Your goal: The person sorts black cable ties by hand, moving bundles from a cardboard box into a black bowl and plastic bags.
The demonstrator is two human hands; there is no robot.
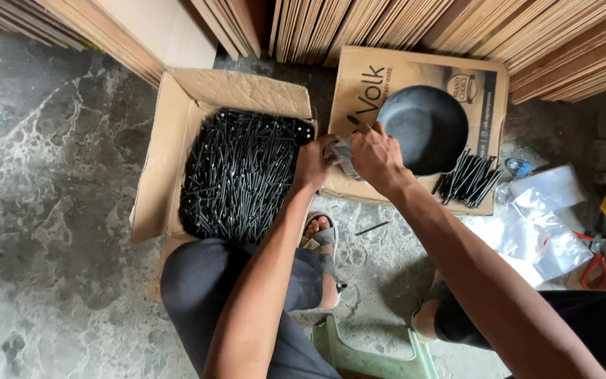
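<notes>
Grey, stained concrete made the floor (pixel 50 175), and stacked wooden boards (pixel 415 28) leaned along the far side. On the left an open cardboard box (pixel 177 105) was full of long black nails (pixel 236 175), thin, dark and lying mostly in one direction. To its right lay a flattened carton (pixel 359 84) with a round, matte dark bowl (pixel 422 130) on it, and a small heap of the same nails (pixel 468 179) lay just beside the bowl.

Both hands met between the box and the bowl. The left hand (pixel 313 165) and the right hand (pixel 376 158) had their fingers closed around a small clear bag (pixel 344 156), thin and shiny; I could not tell whether nails were inside it.

To handle such a bag well, I judged that one hand should hold its mouth wide and steady, because the sharp points could easily pierce the soft film.

More clear bags (pixel 541 224) lay on the right, near red scissors (pixel 594 270). One single nail (pixel 372 228) lay on the floor near a sandalled foot (pixel 320 235).
</notes>
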